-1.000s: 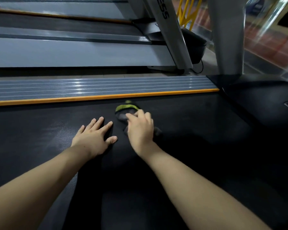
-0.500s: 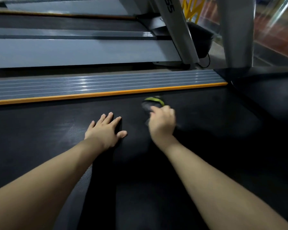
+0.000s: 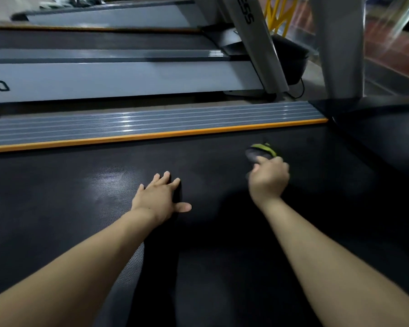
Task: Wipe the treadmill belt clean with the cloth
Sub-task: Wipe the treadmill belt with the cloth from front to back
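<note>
A gym. A wide black textured treadmill belt (image 3: pixel 222 267) fills the view, edged at 12 o'clock by a ribbed grey side rail with an orange strip (image 3: pixel 151 125). Beyond it stands a second grey treadmill (image 3: pixel 118 76), its slanted silver upright (image 3: pixel 257 43) at 1 o'clock.

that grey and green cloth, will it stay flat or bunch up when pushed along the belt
The cloth looks soft and crumpled under the right hand, so it will probably bunch rather than stay flat. It seems light, likely sliding easily. The belt looks finely textured, so it may drag slightly.
</note>
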A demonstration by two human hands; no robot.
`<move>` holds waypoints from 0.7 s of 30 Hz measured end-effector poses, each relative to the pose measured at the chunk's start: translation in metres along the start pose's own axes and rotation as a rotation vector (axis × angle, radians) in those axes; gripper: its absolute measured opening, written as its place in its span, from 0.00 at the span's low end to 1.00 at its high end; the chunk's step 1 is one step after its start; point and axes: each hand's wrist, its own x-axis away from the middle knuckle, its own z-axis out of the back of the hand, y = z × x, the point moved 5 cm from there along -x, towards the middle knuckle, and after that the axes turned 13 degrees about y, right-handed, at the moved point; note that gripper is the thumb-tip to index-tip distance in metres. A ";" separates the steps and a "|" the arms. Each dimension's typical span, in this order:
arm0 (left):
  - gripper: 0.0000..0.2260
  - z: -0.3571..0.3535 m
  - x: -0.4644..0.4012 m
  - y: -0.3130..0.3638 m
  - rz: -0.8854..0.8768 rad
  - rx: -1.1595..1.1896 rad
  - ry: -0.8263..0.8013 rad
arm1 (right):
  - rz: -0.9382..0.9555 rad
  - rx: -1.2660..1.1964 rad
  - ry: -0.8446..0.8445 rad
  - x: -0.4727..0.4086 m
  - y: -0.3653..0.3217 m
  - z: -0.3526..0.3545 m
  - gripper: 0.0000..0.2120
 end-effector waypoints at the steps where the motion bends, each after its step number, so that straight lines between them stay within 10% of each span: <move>1: 0.41 -0.001 0.000 0.001 0.003 -0.001 -0.003 | 0.039 -0.055 -0.005 0.015 -0.025 -0.002 0.12; 8: 0.39 0.005 0.003 0.004 0.018 -0.043 -0.009 | 0.543 -0.256 -0.182 0.060 -0.090 0.006 0.13; 14: 0.36 0.005 0.004 0.007 0.006 -0.013 0.020 | 0.223 0.022 -0.035 -0.014 0.029 0.010 0.12; 21: 0.47 0.001 0.006 0.003 0.008 0.104 -0.128 | 0.372 -0.120 -0.066 0.078 -0.102 0.008 0.22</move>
